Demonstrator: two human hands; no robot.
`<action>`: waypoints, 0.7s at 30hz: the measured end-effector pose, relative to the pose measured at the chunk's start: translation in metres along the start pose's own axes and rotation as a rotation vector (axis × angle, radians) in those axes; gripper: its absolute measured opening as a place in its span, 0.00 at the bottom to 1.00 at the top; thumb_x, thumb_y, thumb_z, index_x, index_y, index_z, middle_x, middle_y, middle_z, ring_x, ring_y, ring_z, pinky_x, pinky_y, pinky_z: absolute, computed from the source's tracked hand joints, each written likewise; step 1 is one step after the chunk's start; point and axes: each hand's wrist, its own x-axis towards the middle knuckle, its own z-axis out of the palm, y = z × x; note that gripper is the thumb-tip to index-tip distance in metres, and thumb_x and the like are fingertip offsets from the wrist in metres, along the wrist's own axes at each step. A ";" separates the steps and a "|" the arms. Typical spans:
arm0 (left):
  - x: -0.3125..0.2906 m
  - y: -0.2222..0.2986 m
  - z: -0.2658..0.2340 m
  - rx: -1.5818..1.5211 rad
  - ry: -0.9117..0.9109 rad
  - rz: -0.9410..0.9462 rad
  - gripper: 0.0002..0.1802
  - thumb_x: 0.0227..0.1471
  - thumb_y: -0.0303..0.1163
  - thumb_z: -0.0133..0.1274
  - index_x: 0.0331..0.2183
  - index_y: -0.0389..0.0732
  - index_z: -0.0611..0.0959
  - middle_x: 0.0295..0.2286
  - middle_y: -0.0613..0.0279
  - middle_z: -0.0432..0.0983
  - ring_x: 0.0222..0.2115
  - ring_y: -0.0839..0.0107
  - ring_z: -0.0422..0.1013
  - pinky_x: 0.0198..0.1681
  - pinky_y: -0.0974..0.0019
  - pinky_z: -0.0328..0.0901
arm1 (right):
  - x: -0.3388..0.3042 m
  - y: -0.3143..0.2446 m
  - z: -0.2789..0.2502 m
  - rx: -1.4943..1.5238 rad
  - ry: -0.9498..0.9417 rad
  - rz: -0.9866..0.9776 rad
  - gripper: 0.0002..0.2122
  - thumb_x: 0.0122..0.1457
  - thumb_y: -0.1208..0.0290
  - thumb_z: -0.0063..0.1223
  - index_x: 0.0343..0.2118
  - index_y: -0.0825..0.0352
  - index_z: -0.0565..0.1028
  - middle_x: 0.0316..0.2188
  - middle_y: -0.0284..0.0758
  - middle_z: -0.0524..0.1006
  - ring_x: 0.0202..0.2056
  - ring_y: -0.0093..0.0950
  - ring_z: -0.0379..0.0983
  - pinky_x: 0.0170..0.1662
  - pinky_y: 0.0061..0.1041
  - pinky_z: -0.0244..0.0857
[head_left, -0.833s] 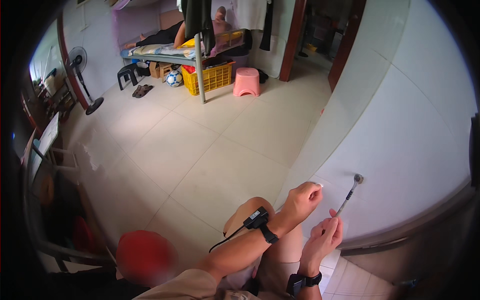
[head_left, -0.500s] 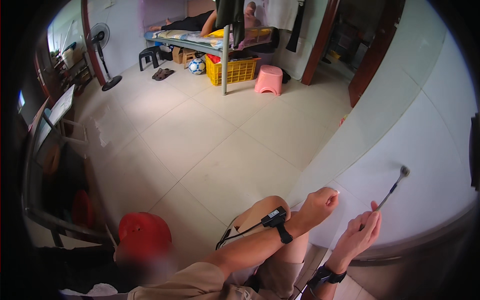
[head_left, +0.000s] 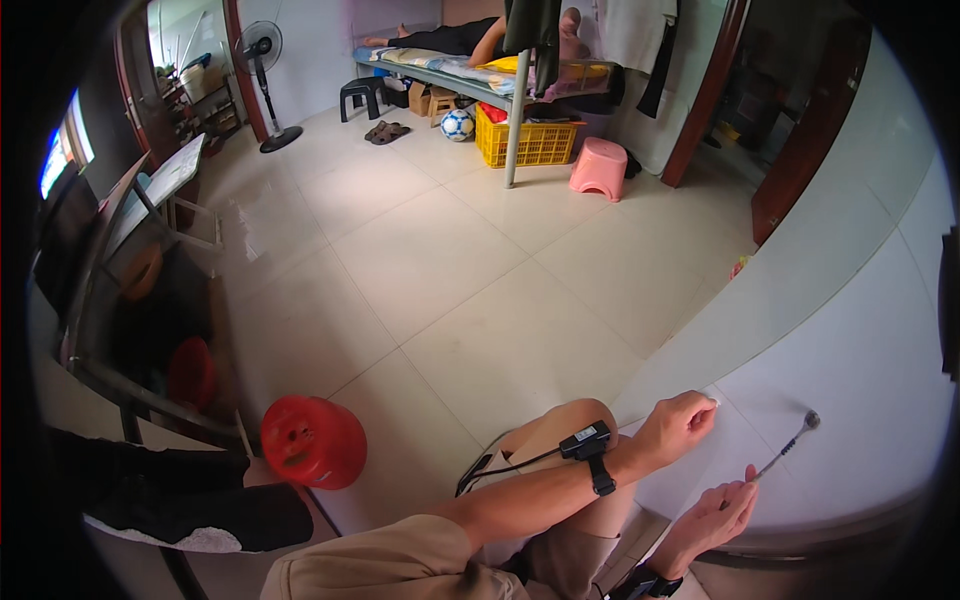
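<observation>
My left hand (head_left: 680, 428) is closed in a fist beside the white wall on my right. A small pale spot shows at its fingertips, too small to name. Below and to the right of it, my right hand (head_left: 718, 518) is wrapped around the handle of a slim metal tool with a round head (head_left: 785, 452). The tool points up and to the right, and its dark round end is close to the wall (head_left: 850, 350). Whether it touches the wall I cannot tell.
A red plastic stool (head_left: 312, 440) stands on the tiled floor at the left, near a glass-sided table. Black cloth-like padding (head_left: 190, 495) lies at the lower left. Farther off are a pink stool (head_left: 600, 168), a yellow crate (head_left: 525, 143), a ball, a fan and a bed with a person lying on it.
The view has shifted, so the room sits farther right in the picture. My hands appear lower and slightly farther right. The tool is tilted less steeply; both hands stay closed.
</observation>
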 end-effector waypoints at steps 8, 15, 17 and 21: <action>0.001 0.001 -0.001 -0.034 -0.047 -0.026 0.09 0.51 0.18 0.61 0.35 0.34 0.79 0.24 0.57 0.76 0.21 0.73 0.72 0.24 0.71 0.67 | -0.018 0.046 -0.042 0.221 -0.029 0.252 0.16 0.72 0.63 0.45 0.49 0.74 0.69 0.21 0.21 0.51 0.18 0.10 0.42 0.18 0.16 0.35; -0.002 0.004 0.003 -0.095 -0.040 0.005 0.09 0.50 0.17 0.59 0.34 0.34 0.76 0.22 0.55 0.73 0.20 0.67 0.69 0.23 0.66 0.64 | 0.010 0.005 -0.016 0.131 0.067 -0.002 0.18 0.72 0.62 0.43 0.51 0.76 0.67 0.22 0.21 0.50 0.19 0.11 0.42 0.19 0.16 0.34; -0.003 0.004 0.002 -0.076 -0.065 0.012 0.09 0.50 0.17 0.59 0.34 0.34 0.76 0.22 0.55 0.72 0.20 0.67 0.69 0.23 0.66 0.64 | 0.011 0.007 -0.022 0.129 0.065 -0.003 0.18 0.72 0.61 0.42 0.51 0.75 0.67 0.22 0.21 0.50 0.19 0.11 0.41 0.19 0.16 0.34; 0.000 0.003 0.004 -0.090 -0.019 -0.064 0.08 0.51 0.17 0.59 0.35 0.33 0.78 0.22 0.56 0.74 0.20 0.70 0.70 0.24 0.68 0.65 | -0.012 0.036 -0.039 0.203 0.044 0.145 0.16 0.72 0.63 0.43 0.49 0.73 0.67 0.22 0.21 0.50 0.18 0.11 0.41 0.18 0.15 0.35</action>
